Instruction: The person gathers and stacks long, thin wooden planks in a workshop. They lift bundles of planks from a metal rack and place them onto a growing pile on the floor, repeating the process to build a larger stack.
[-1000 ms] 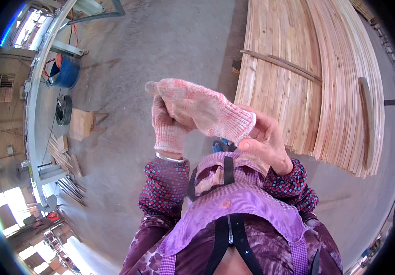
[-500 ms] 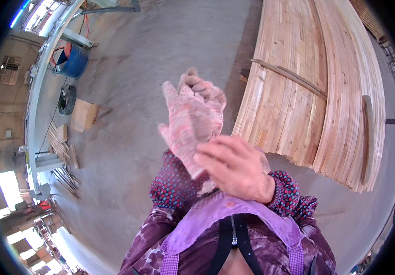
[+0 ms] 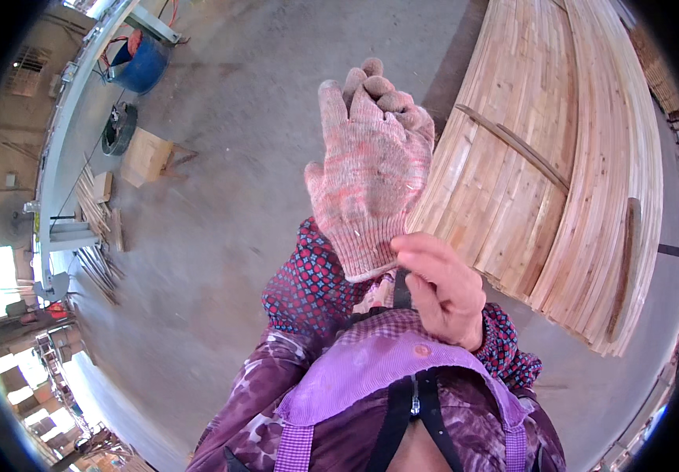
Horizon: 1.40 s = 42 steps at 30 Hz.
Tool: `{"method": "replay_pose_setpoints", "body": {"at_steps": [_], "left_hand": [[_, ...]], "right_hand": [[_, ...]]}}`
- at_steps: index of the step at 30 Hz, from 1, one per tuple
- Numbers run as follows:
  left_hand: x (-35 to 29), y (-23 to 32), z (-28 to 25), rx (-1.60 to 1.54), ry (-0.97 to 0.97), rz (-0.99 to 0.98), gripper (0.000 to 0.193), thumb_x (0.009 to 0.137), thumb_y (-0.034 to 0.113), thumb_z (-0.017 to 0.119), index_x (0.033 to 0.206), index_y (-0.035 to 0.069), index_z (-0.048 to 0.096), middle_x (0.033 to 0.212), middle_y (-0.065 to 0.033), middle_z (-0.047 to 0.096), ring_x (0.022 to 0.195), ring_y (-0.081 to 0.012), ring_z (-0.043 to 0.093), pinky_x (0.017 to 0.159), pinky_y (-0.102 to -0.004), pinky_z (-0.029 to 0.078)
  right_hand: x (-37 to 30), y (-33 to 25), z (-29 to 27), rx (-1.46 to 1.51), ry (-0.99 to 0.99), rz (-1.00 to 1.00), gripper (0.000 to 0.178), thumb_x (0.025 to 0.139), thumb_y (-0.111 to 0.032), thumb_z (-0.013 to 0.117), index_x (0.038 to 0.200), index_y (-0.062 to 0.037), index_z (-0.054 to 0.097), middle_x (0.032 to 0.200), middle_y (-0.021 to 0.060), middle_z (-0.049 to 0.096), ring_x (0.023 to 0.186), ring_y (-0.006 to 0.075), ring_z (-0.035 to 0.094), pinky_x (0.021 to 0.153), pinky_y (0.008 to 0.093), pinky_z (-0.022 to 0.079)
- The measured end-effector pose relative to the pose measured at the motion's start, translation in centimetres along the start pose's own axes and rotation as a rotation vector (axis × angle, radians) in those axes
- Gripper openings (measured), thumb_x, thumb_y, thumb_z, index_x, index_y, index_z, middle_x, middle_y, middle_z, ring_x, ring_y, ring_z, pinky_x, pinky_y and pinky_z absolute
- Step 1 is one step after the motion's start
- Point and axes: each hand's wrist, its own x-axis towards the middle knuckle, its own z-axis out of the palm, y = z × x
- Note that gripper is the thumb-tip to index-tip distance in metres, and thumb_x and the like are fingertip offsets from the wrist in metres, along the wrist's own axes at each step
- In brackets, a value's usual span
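My left hand (image 3: pixel 371 169) wears a pinkish-grey knitted work glove, its palm side toward me and its thumb out to the left. The gloved fingers point away from me, apart, and the ones on the right bend inward. Several grey fingertips overlap there, so I cannot tell whether a second glove lies behind. My bare right hand (image 3: pixel 445 295) is beside the glove's cuff, with its fingertips at the cuff's right edge. Its fingers are slightly bent, and the thumb stands apart from them. Patterned sleeve cuffs (image 3: pixel 308 275) cover both forearms, above a purple apron (image 3: pixel 371 358).
A wide stack of long wooden boards (image 3: pixel 505 157) lies at the right, with a thin wooden strip (image 3: pixel 516 149) across it. Left on the concrete floor (image 3: pixel 205 259) are a blue bucket (image 3: pixel 141 67), a black coil (image 3: pixel 119 128), a cardboard box (image 3: pixel 145 156) and scrap sticks (image 3: pixel 97 271).
My gloved left hand has moved up and slightly right, appearing larger. My right hand has slid off the glove's palm to the cuff's right edge, turning its thumb into view.
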Motion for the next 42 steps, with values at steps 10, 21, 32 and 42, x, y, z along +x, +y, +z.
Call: {"method": "replay_pose_setpoints", "body": {"at_steps": [10, 21, 32, 42], "left_hand": [[-1.1, 0.1, -0.5, -0.040, -0.039, 0.029, 0.050, 0.104, 0.046, 0.043, 0.122, 0.003, 0.060, 0.097, -0.0005, 0.067, 0.081, -0.0162, 0.058, 0.077, -0.0324, 0.046], [-1.6, 0.3, -0.8, -0.048, -0.064, 0.073, 0.051, 0.103, 0.048, 0.044, 0.126, 0.005, 0.059, 0.103, -0.0017, 0.065, 0.089, -0.0169, 0.057, 0.084, -0.0331, 0.045], [-0.9, 1.9, -1.9, 0.023, -0.197, 0.214, 0.038, 0.103, 0.031, 0.045, 0.127, 0.002, 0.053, 0.114, -0.0019, 0.061, 0.099, -0.0156, 0.056, 0.087, -0.0329, 0.045], [-3.4, -0.8, 0.3, 0.156, -0.254, 0.235, 0.070, 0.099, 0.059, 0.021, 0.134, 0.005, 0.049, 0.131, -0.0058, 0.057, 0.111, -0.0173, 0.052, 0.098, -0.0364, 0.041]], "right_hand": [[1.3, 0.5, 1.5, -0.267, 0.004, -0.025, 0.032, 0.074, 0.000, 0.083, 0.105, -0.0059, 0.074, 0.092, 0.0089, 0.066, 0.082, 0.0245, 0.065, 0.068, 0.0332, 0.053], [1.3, 1.4, 2.8, -0.271, 0.022, -0.095, 0.021, 0.081, 0.005, 0.073, 0.097, -0.0039, 0.061, 0.092, 0.0122, 0.062, 0.079, 0.0269, 0.063, 0.067, 0.0349, 0.051], [0.1, 0.1, 0.6, -0.093, 0.053, -0.102, 0.023, 0.082, -0.001, 0.076, 0.094, -0.0034, 0.057, 0.084, 0.0110, 0.064, 0.073, 0.0299, 0.063, 0.068, 0.0372, 0.052], [3.9, 0.9, 1.1, -0.422, 0.010, -0.225, 0.024, 0.076, -0.010, 0.081, 0.096, -0.0061, 0.068, 0.085, 0.0044, 0.066, 0.072, 0.0245, 0.067, 0.063, 0.0357, 0.052]]}}
